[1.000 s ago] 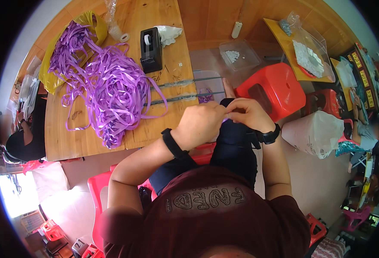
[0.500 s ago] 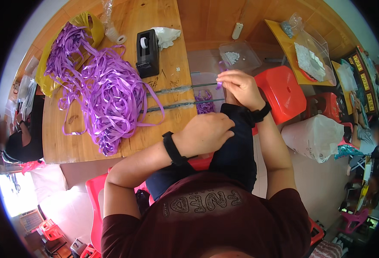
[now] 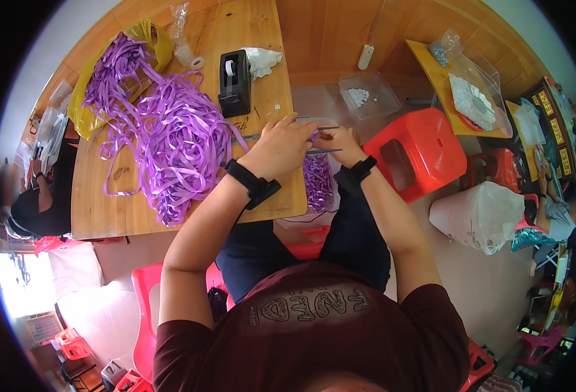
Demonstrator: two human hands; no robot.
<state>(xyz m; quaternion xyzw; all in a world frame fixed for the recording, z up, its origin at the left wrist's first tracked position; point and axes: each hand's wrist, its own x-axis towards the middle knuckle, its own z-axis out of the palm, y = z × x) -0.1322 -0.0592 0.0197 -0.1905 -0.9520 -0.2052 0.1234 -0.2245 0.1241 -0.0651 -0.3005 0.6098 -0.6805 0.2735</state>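
Two thin dark rods (image 3: 327, 151) stick out past the right edge of the table. A short piece of purple ribbon (image 3: 314, 136) shows at the rods, between my hands. My left hand (image 3: 280, 145) lies over the rods with its fingers curled; whatever they hold is hidden beneath them. On the other side, my right hand (image 3: 342, 145) closes its fingertips at the ribbon, near the rod ends. Below the rods, a clear plastic box (image 3: 333, 204) holds many short purple ribbon pieces (image 3: 317, 179). A large tangled heap of purple ribbon (image 3: 183, 137) covers the table to the left.
A yellow bag (image 3: 84, 108) with more ribbon, a black tape dispenser (image 3: 234, 88) and crumpled white plastic (image 3: 262, 62) are on the table (image 3: 105, 212). Red stools (image 3: 425, 157), a white sack (image 3: 477, 215) and a clear tub (image 3: 373, 98) stand to the right. Other people are at both sides.
My right hand has come down and inward, toward the rods. My left hand has moved up and left from my lap onto the rods. The ribbon-filled box is more exposed.
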